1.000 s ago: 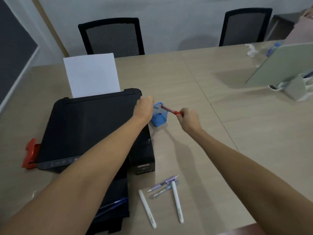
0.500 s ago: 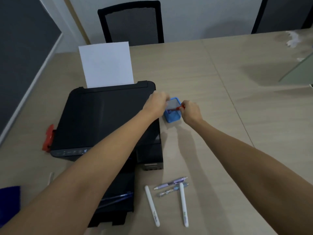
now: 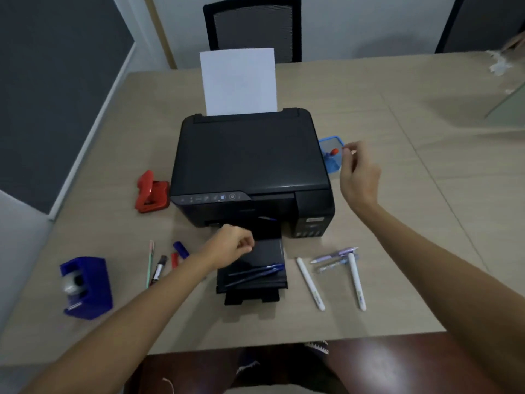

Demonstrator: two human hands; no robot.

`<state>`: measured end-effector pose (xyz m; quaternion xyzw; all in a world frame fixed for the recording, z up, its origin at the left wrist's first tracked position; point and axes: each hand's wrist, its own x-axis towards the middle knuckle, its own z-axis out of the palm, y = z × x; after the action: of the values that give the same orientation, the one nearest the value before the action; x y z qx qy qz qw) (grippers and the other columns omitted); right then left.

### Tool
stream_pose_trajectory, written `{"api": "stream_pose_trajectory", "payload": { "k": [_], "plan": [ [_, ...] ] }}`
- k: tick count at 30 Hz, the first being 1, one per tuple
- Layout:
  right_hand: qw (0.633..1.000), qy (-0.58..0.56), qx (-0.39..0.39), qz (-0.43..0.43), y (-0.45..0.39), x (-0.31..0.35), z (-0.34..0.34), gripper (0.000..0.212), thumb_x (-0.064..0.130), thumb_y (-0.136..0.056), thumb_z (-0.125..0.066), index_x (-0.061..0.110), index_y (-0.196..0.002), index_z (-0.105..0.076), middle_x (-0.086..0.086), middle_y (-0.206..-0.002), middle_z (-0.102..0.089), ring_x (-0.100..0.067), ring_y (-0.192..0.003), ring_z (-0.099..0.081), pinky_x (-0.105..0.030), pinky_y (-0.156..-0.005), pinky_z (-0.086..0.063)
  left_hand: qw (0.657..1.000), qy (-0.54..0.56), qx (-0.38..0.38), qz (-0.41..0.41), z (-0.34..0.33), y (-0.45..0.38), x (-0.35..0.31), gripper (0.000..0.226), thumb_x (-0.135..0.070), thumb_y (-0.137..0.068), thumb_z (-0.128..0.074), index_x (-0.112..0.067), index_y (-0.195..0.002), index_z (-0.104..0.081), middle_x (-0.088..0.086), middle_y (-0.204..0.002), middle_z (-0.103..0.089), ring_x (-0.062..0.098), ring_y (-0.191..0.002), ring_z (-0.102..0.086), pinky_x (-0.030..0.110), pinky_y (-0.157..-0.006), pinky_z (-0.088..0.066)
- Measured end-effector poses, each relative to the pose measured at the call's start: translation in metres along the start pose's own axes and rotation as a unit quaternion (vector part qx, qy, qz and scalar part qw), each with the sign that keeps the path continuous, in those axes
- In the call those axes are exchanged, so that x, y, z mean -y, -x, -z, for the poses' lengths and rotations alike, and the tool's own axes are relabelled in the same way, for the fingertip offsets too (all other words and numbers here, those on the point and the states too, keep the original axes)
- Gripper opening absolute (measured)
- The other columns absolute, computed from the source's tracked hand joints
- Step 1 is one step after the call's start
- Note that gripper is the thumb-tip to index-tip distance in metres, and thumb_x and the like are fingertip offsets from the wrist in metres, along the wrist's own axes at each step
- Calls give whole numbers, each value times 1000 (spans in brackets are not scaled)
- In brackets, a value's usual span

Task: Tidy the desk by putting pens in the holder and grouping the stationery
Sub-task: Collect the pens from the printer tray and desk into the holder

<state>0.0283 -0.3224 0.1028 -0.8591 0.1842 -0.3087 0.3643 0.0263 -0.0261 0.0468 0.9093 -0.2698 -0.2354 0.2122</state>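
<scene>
In the head view, a black printer (image 3: 250, 166) stood in the middle of the worktop (image 3: 397, 211), with a white sheet (image 3: 238, 81) upright in its rear feed. The blue pen holder (image 3: 331, 153) stood just beside the printer's right side, and a red-capped pen (image 3: 333, 153) was inside it. The right hand (image 3: 358, 173) was next to the holder, its fingers (image 3: 350, 150) loosely released and holding nothing. The left hand (image 3: 231, 245) was over the printer's output tray (image 3: 251, 273), fingers curled into a loose fist; I cannot tell if they held anything. Two dark blue pens (image 3: 255, 273) lay on the tray. Two white pens (image 3: 309, 282) and two purple pens (image 3: 333, 255) lay to the right of the tray. Several pens and markers (image 3: 159, 268), a blue tape dispenser (image 3: 85, 287) and a red hole punch (image 3: 152, 191) were on the left.
</scene>
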Motion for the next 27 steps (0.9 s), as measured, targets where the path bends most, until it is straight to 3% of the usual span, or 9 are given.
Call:
{"api": "stream_pose_trajectory", "payload": {
  "k": [3, 7, 10, 13, 16, 19, 21, 24, 27],
  "plan": [
    [996, 3, 32, 85, 56, 23, -9, 17, 17, -96, -47, 6, -98, -60, 1, -67, -52, -17, -59, -45, -24, -59, -32, 998, -39, 43, 15, -41, 14, 35, 20, -19, -86, -68, -12, -105, -70, 7, -103, -69, 19, -93, -68, 31, -83, -55],
    [961, 37, 180, 204, 125, 30, -33, 15, 14, -94, -51, 5, -95, -63, -9, -83, -65, -22, -70, -60, -29, -64, -45, 997, -69, 16, -12, -66, 20, 45, 21, -21, -87, -65, -14, -107, -62, 7, -109, -57, 25, -97, -62, 38, -86, -52],
    [924, 111, 327, 163, 152, 21, -59, 22, 16, -96, -46, 4, -107, -60, -14, -99, -61, -31, -88, -59, -37, -71, -47, 994, -108, 3, -26, -74, 22, 49, 16, -18, -93, -55, -9, -106, -60, 11, -112, -54, 28, -106, -54, 41, -89, -47],
    [885, 211, 399, 110, 155, 12, -84, 34, 7, -94, -45, 2, -127, -49, -18, -122, -53, -35, -111, -50, -44, -91, -47, 996, -81, -27, -20, -77, 28, 51, 14, -13, -97, -46, -5, -105, -55, 14, -110, -54, 29, -104, -52, 36, -85, -42],
    [848, 295, 423, 118, 149, 8, -102, 54, 0, -85, -53, 0, -137, -37, -20, -139, -41, -37, -124, -42, -43, -100, -45, 998, -32, -58, -16, -75, 39, 49, 10, -6, -98, -42, -5, -103, -50, 13, -104, -57, 26, -96, -53, 29, -76, -37],
    [824, 345, 436, 110, 146, 5, -116, 68, 3, -84, -51, 0, -145, -22, -20, -151, -30, -36, -136, -32, -45, -107, -39, 998, -17, -60, -15, -79, 50, 46, 15, -4, -97, -41, -7, -109, -49, 11, -106, -57, 24, -97, -52, 34, -81, -43],
    [819, 366, 429, 103, 145, 2, -124, 67, 4, -87, -46, 1, -147, -18, -19, -151, -31, -35, -137, -32, -45, -107, -38, 998, -43, -37, -8, -85, 52, 47, 20, -13, -99, -39, -8, -115, -50, 12, -113, -58, 26, -100, -52, 36, -85, -44],
    [835, 381, 377, 125, 148, 0, -131, 48, 3, -92, -38, 1, -140, -36, -21, -136, -47, -37, -124, -45, -44, -96, -44, 996, -92, 0, 17, -88, 52, 48, 30, -33, -98, -43, -12, -119, -49, 9, -117, -57, 27, -105, -53, 36, -87, -43],
    [848, 381, 340, 143, 151, 1, -131, 29, 4, -93, -41, 2, -119, -55, -19, -119, -58, -38, -111, -53, -45, -85, -48, 990, -143, -3, 14, -87, 49, 47, 34, -37, -94, -51, -14, -119, -49, 8, -119, -57, 26, -107, -54, 37, -87, -45]
  ]
}}
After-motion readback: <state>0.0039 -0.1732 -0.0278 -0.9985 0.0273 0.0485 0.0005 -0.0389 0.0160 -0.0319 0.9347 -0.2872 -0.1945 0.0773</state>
